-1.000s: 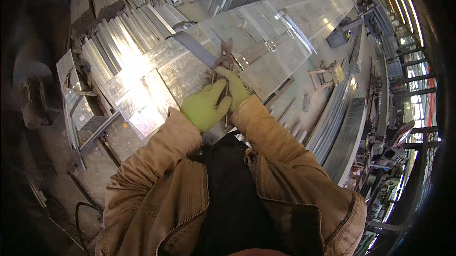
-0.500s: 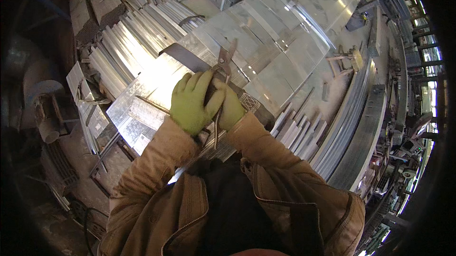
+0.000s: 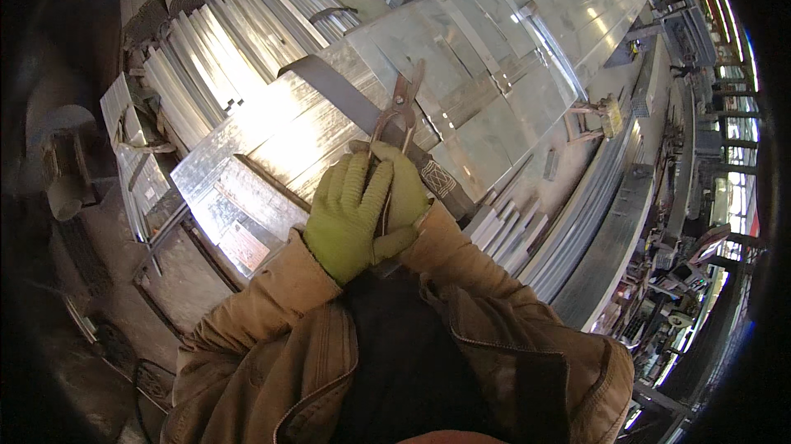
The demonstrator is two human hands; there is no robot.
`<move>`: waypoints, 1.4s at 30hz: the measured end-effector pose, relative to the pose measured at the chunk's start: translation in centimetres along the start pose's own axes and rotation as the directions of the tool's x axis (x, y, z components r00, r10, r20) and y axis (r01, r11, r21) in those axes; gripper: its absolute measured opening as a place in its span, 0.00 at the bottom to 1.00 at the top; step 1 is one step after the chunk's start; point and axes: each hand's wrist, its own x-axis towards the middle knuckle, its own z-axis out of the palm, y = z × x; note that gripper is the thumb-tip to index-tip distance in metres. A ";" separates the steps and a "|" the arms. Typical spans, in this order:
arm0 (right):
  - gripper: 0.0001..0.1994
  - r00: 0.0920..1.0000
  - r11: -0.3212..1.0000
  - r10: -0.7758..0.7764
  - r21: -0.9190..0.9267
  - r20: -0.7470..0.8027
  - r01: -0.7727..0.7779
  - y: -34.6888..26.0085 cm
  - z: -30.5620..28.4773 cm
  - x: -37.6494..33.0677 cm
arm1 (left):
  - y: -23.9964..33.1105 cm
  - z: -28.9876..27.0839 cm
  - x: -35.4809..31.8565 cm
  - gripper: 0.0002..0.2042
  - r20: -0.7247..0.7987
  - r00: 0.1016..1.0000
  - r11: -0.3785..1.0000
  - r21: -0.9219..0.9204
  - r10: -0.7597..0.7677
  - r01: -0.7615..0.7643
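Observation:
Rusty, long-handled tin snips [image 3: 401,103] point away from me above the stacked metal sheets, their jaws a little apart. My left hand [image 3: 350,215], in a yellow-green glove, is closed over the handles, its fingers lying close together. Pressed against it, my right hand [image 3: 400,190] in a matching glove grips the handles from the other side. Most of the handles are hidden under the gloves. A dark strap [image 3: 332,91] runs across the sheets and passes behind the snips; its stitched part [image 3: 439,179] shows beside my right hand.
Long shiny metal sheets [image 3: 527,65] stretch from below my hands to the far right. Bundled metal channels [image 3: 216,49] lie at the left. More long profiles [image 3: 597,205] and a small yellow-topped stand [image 3: 610,118] are on the right. Paper labels [image 3: 243,246] lie on the near sheet.
My hands have come closer together and drawn slightly nearer to me, with the left hand turned more over the handles. The lower handle ends, visible before, are now mostly covered.

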 end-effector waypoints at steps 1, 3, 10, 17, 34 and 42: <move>0.16 0.992 0.994 0.053 0.090 0.111 -0.064 -0.3 -0.2 -0.4 | 0.0 0.4 -0.2 0.44 -0.054 0.998 0.999 -0.040 0.034 -0.036; 0.15 0.982 0.875 -0.116 -0.452 0.150 0.173 -1.6 -0.1 -1.2 | 0.2 1.5 -0.2 0.43 -0.033 0.999 0.983 -0.183 -0.008 0.002; 0.14 0.829 0.466 -0.189 -0.791 -0.526 -0.396 -9.3 1.2 -6.8 | 3.0 -1.8 2.1 0.29 0.402 0.899 0.918 -0.396 0.176 -0.002; 0.14 0.812 0.558 -0.432 -0.824 -0.393 -0.102 -4.8 -5.0 -12.0 | -8.2 -7.4 10.0 0.34 0.297 0.954 0.943 0.329 -0.053 -0.049; 0.19 0.362 -0.288 -0.887 -0.956 0.288 0.054 -4.6 -16.2 -8.6 | -23.0 7.9 27.2 0.53 0.338 0.655 0.703 0.029 -0.676 0.711; 0.20 0.430 0.128 -0.903 -0.949 0.008 0.287 -5.7 -18.4 -9.1 | -26.3 5.3 25.6 0.19 0.654 0.437 0.151 -0.447 -0.617 0.882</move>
